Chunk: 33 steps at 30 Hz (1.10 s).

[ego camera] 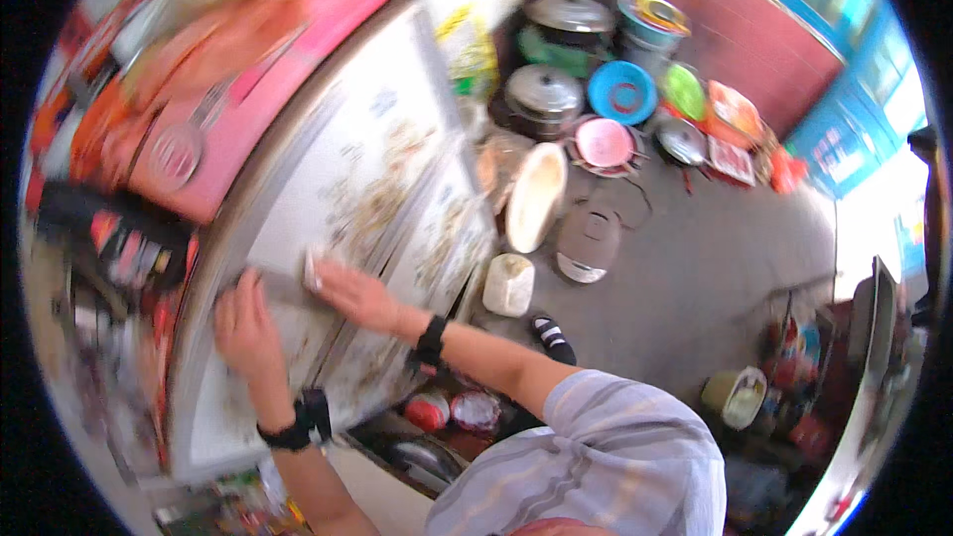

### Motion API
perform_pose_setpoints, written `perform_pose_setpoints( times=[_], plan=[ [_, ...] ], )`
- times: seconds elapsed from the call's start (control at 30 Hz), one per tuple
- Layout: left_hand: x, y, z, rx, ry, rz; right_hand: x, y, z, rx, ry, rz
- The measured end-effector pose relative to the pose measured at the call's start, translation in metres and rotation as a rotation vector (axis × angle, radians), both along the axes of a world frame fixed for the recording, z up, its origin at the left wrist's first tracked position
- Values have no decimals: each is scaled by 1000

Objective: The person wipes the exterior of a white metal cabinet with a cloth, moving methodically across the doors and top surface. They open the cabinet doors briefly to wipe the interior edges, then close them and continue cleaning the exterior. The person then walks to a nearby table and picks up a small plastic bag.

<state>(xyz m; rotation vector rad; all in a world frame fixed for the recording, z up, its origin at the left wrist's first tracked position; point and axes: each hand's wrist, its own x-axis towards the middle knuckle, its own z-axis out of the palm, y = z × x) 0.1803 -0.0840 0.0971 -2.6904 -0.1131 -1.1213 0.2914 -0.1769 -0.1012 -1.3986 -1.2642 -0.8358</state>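
Before me stands a white cabinet-like unit with a floral pattern on its panels [298,186]; the picture does not settle whether it is a fridge. My right hand [357,295] lies against a panel, with a small white cloth or tissue [310,270] under its fingertips. Lower and to the left, my left hand [249,324] rests its fingers on the same panel close to the brownish edge, and nothing shows in it. Both wrists wear black bands. Motion blur softens the fingers and the panel.
A pink cover [246,112] with bags and a round lid lies on the unit's top. On the floor are a white jug [510,284], a rice cooker [590,238], an oval basin [536,197], lidded pots [543,93], a blue basin [622,92] and a pink basin [604,143].
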Motion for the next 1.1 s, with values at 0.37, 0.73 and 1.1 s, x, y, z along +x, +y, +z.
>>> perform_pose_setpoints(
  times=[0.37, 0.73, 1.1],
  plan=[
    [0, 3, -1, 11, -16, -24, 12, 31, 47, -198, 228, -88],
    [0, -2, 2, 18, -5, 19, 155, -47, -38, -64, 784, -488],
    [-1, -4, 0, 11, 3, 61, 90, -40, -49, -449, 706, -166]
  ],
)
